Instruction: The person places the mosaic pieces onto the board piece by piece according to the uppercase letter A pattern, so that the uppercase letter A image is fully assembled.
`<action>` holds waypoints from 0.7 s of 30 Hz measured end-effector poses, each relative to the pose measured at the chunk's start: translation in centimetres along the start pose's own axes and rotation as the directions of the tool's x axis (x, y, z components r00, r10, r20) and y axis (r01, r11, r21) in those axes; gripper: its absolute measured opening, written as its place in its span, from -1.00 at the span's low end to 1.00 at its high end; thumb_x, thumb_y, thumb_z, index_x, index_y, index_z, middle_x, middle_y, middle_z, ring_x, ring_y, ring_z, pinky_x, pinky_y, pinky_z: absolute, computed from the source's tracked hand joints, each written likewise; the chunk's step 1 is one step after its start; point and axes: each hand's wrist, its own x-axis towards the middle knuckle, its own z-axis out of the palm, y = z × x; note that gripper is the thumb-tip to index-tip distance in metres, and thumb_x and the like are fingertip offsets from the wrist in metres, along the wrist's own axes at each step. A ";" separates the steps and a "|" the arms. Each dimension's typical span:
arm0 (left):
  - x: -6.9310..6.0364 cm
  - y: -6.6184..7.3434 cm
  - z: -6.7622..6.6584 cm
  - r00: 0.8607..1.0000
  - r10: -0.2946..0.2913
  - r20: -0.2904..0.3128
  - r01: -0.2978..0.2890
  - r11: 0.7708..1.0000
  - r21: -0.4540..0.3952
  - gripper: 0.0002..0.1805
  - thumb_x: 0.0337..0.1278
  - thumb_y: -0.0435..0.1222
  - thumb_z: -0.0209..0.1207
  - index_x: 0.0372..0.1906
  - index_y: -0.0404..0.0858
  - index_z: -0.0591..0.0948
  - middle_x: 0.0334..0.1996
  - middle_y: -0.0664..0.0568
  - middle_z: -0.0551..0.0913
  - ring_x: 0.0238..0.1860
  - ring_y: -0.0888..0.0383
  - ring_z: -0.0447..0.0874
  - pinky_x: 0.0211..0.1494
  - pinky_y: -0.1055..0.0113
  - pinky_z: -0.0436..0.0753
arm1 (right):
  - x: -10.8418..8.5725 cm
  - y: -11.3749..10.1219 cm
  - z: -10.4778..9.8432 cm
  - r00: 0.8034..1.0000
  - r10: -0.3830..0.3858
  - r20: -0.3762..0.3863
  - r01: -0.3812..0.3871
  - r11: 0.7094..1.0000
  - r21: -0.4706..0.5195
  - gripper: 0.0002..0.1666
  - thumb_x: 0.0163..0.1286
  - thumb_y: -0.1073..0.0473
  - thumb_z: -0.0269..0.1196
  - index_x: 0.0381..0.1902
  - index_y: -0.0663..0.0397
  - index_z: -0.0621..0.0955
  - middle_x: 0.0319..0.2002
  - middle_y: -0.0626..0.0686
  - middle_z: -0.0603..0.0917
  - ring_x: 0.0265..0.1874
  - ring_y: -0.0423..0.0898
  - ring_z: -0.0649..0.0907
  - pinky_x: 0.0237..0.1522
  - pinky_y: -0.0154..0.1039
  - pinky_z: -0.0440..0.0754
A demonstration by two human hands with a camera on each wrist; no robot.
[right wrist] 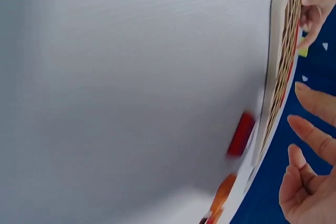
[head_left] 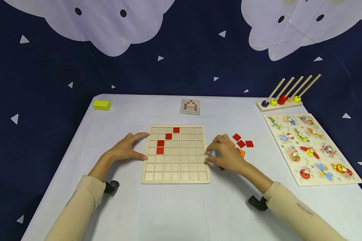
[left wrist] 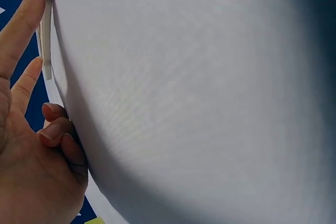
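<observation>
A wooden grid board (head_left: 181, 167) lies flat on the table, with several red square tiles (head_left: 160, 143) in its upper left cells. At its left edge, my left hand (head_left: 126, 147) touches the rim with thumb and forefinger spread apart. The left wrist view shows that hand's other fingers (left wrist: 58, 129) bent near the table. My right hand (head_left: 226, 154) is by the board's right edge, thumb and forefinger apart with nothing seen between them; contact with the rim is unclear. Loose red tiles (head_left: 249, 144) and orange tiles (head_left: 242, 153) lie beside and partly behind this hand.
A small pattern card (head_left: 190, 107) lies beyond the board. At the back left sits a yellow block (head_left: 102, 105). A bead stand (head_left: 280, 105) with upright pegs is at the back right, and an insect puzzle board (head_left: 312, 150) lies along the right side.
</observation>
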 end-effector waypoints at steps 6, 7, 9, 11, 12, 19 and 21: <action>0.0 0.1 0.1 1.000 0.006 -0.002 -0.006 1.000 -0.008 0.08 -0.26 0.05 0.56 0.48 0.05 0.29 0.03 -0.24 0.36 0.00 -0.11 0.34 0.14 -0.13 0.42 | -2.4 2.1 -0.2 1.000 0.006 -0.018 -0.006 1.000 -0.006 -0.70 0.00 0.16 0.58 -0.28 0.11 0.78 -0.30 0.01 0.51 -0.20 -0.08 0.33 -0.18 -0.17 0.37; 0.0 0.1 0.1 1.000 0.010 -0.002 -0.010 1.000 -0.008 0.08 -0.25 0.05 0.56 0.48 0.04 0.29 0.03 -0.25 0.36 0.00 -0.12 0.34 0.13 -0.14 0.42 | -2.7 2.3 -0.2 1.000 0.008 -0.024 -0.008 1.000 -0.003 -0.70 -0.01 0.17 0.58 -0.29 0.12 0.78 -0.31 0.01 0.50 -0.20 -0.07 0.33 -0.18 -0.16 0.37; 0.0 0.1 0.1 1.000 0.010 0.000 -0.010 1.000 -0.011 0.08 -0.25 0.05 0.56 0.49 0.04 0.28 0.04 -0.25 0.36 0.01 -0.12 0.34 0.14 -0.15 0.41 | -3.2 2.7 -0.2 0.999 0.010 -0.030 -0.010 1.000 -0.004 -0.71 -0.02 0.19 0.58 -0.30 0.12 0.78 -0.32 0.00 0.50 -0.19 -0.07 0.33 -0.15 -0.14 0.39; 0.0 0.1 0.1 1.000 0.006 0.003 -0.006 1.000 -0.015 0.08 -0.24 0.05 0.55 0.49 0.05 0.27 0.04 -0.25 0.35 0.01 -0.12 0.33 0.15 -0.15 0.40 | -3.8 3.0 -0.2 1.000 0.009 -0.028 -0.010 1.000 -0.005 -0.71 -0.04 0.20 0.59 -0.31 0.10 0.78 -0.30 -0.02 0.51 -0.18 -0.07 0.34 -0.11 -0.12 0.39; 0.0 0.1 0.1 1.000 0.005 0.004 -0.005 1.000 -0.015 0.09 -0.25 0.06 0.55 0.49 0.05 0.27 0.04 -0.24 0.35 0.01 -0.11 0.33 0.15 -0.15 0.40 | -4.0 3.2 -0.2 1.000 0.007 -0.026 -0.007 1.000 -0.008 -0.71 -0.05 0.20 0.59 -0.31 0.09 0.78 -0.30 -0.03 0.52 -0.18 -0.07 0.35 -0.10 -0.11 0.38; -0.1 -0.2 0.0 1.000 0.005 0.007 -0.005 1.000 -0.018 0.08 -0.24 0.05 0.56 0.49 0.03 0.27 -0.01 -0.22 0.35 -0.03 -0.09 0.31 0.09 -0.08 0.40 | -5.2 3.9 -0.1 0.998 -0.027 -0.053 0.026 0.999 -0.023 -0.67 -0.06 0.14 0.60 -0.30 0.08 0.78 -0.30 -0.04 0.49 -0.19 -0.07 0.34 -0.12 -0.12 0.33; 0.0 -0.2 0.0 1.000 0.006 0.008 -0.005 1.000 -0.020 0.08 -0.25 0.05 0.56 0.49 0.04 0.27 -0.02 -0.21 0.34 -0.04 -0.08 0.30 0.07 -0.06 0.40 | -5.5 4.1 -0.1 0.998 -0.029 -0.060 0.028 0.999 -0.022 -0.65 -0.07 0.13 0.61 -0.28 0.09 0.78 -0.30 -0.05 0.48 -0.18 -0.07 0.34 -0.11 -0.12 0.34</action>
